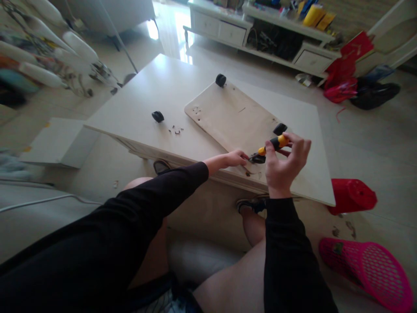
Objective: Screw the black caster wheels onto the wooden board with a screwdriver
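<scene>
My right hand point(286, 163) is wrapped around the handle of a yellow-and-black screwdriver point(276, 143). Its shaft slants down to the left, reaching a black caster wheel point(259, 159) at the near corner of an upturned pale board point(224, 115). Beside the screwdriver's tip, the fingers of my left hand point(235, 158) are pressed together; what they pinch, if anything, is hidden. Two more black casters, one at the far corner point(220, 80) and one at the right corner point(280, 128), sit on the board. Its left corner shows bare screw holes point(196, 110).
A loose caster point(158, 116) and several small screws point(176, 130) lie on the white table point(137, 104) left of the board. On the floor at right are a red bin point(353, 195) and a pink mesh basket point(368, 269). A low cabinet point(218, 28) stands beyond the table.
</scene>
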Tool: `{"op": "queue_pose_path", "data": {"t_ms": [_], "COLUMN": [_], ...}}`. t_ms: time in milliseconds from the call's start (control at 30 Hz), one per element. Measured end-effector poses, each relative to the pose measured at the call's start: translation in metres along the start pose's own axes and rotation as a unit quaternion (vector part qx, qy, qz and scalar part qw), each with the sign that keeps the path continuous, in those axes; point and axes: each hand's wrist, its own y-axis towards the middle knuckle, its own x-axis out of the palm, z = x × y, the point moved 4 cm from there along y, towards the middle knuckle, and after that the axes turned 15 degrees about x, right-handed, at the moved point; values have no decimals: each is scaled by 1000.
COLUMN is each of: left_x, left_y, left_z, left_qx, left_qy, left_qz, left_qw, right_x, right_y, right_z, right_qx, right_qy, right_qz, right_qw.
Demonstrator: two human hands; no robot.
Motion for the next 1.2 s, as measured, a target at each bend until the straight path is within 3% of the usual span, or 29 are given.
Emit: {"op": "queue_pose_path", "data": {"t_ms": [233,533,700,800,1200], "left_x": [-1,0,4,5,9], "left_y": [-1,-2,-5,-7,-2], "left_z": [3,11,18,23,34], "left_qx": [-2,10,-8,15,39], "left_qy": [0,4,94,174,324], "left_qz": [4,18,55,90,84], "left_qw": [1000,1000,994,981,942], "right_x": [3,4,-6,-10,-15], "right_y": [-4,-6,-4,-2,3], "right_z": [4,-4,-4,-2,5], "right_qx": [11,-39,-42,-32,-15], "right_qy": [20,41,80,93,95], "right_qz": [-8,-47,11,36,68], "right_qw": [1000,997,996,995,993]}}
